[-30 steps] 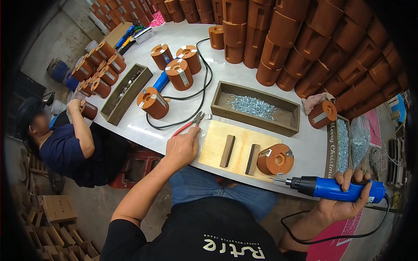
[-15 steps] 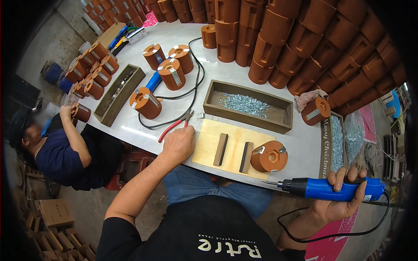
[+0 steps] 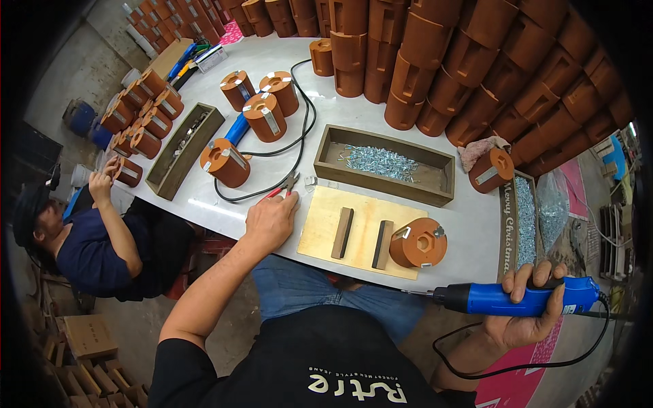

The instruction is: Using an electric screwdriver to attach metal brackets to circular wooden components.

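I note my left hand resting on the worktop at its near edge, fingers curled over the red handles of a pair of pliers; whether they actually pinch the handles I cannot tell. The pliers' jaws point toward the far side, just beside a black cable. My right hand is off the worktop's near right corner, wrapped tightly round a blue electric screwdriver (bit pointing left). On the plywood board at the near edge lie two wooden strips and a round brown block. Behind it sits a wooden tray of screws.
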A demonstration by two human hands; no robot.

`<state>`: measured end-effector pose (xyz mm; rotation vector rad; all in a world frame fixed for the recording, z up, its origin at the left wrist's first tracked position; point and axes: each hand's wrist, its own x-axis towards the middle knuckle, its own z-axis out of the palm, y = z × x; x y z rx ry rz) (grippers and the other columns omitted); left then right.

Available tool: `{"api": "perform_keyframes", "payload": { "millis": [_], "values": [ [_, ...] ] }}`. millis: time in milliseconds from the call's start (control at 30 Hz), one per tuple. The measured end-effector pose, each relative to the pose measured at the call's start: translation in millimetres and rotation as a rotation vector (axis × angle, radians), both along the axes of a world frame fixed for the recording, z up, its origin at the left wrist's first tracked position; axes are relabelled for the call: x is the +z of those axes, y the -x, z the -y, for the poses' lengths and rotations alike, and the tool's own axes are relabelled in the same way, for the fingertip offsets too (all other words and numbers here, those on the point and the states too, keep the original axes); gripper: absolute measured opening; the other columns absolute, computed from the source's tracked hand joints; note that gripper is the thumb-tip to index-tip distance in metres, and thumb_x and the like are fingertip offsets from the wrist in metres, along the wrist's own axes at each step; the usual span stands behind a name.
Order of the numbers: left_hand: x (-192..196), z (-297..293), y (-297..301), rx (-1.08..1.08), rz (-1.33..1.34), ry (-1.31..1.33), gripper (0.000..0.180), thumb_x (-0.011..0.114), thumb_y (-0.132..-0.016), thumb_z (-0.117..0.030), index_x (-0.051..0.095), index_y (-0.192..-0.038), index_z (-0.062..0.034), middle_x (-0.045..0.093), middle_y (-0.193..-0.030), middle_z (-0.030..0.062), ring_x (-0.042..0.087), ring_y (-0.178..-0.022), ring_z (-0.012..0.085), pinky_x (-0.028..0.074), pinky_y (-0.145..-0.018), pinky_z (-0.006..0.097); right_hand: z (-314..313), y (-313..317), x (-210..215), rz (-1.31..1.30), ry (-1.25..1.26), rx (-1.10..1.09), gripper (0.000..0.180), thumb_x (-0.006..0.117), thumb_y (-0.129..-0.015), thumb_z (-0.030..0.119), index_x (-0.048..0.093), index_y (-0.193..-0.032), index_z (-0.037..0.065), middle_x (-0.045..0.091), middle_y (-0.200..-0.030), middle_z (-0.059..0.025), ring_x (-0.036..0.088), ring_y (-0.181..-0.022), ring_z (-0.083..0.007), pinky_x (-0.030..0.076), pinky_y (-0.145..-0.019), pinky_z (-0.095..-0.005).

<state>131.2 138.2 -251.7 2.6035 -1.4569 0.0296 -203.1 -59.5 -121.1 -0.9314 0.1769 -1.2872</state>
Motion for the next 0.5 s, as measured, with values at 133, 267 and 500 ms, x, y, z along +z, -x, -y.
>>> {"api": "perform_keyframes", "payload": {
  "millis": [133,267,500],
  "values": [
    [-2.1,-14.2,9.6,-0.084,0.139,0.01,0.031,0.057,-0.084,-0.018,0.061,-0.111,-0.0023,0.063,-0.072,0.0121,0.065,-0.068,0.0288,0.05,-0.055,0.042,-1.9,-4.3,-1.0,-0.015,-0.037,-0.011,0.027,0.051,-0.097,0.024,0.04,-0.114,0.007,0.05,-0.084,-0.0086,0.052,-0.057,-0.0175,0.05,-0.056,-0.0337],
    [2.5,-49.2,41.6,-0.148,0.137,-0.084,0.043,0.06,-0.082,-0.022,0.058,-0.117,0.0017,0.059,-0.064,0.0099,0.061,-0.058,0.0264,0.049,-0.049,0.041,-2.9,-6.3,-0.7,-0.058,-0.03,-0.039,0.025,0.052,-0.097,0.023,0.041,-0.113,0.007,0.049,-0.082,-0.0079,0.051,-0.055,-0.0167,0.049,-0.054,-0.0328],
    [6.2,-83.1,54.0,-0.297,0.129,0.054,0.039,0.064,-0.083,-0.024,0.062,-0.114,-0.0011,0.053,-0.063,0.0046,0.056,-0.058,0.0204,0.046,-0.05,0.033,-6.0,-11.8,-7.5,-0.034,-0.091,-0.054,0.024,0.054,-0.095,0.02,0.043,-0.111,0.007,0.057,-0.085,-0.0118,0.059,-0.056,-0.0194,0.054,-0.051,-0.0321]
  ]
}}
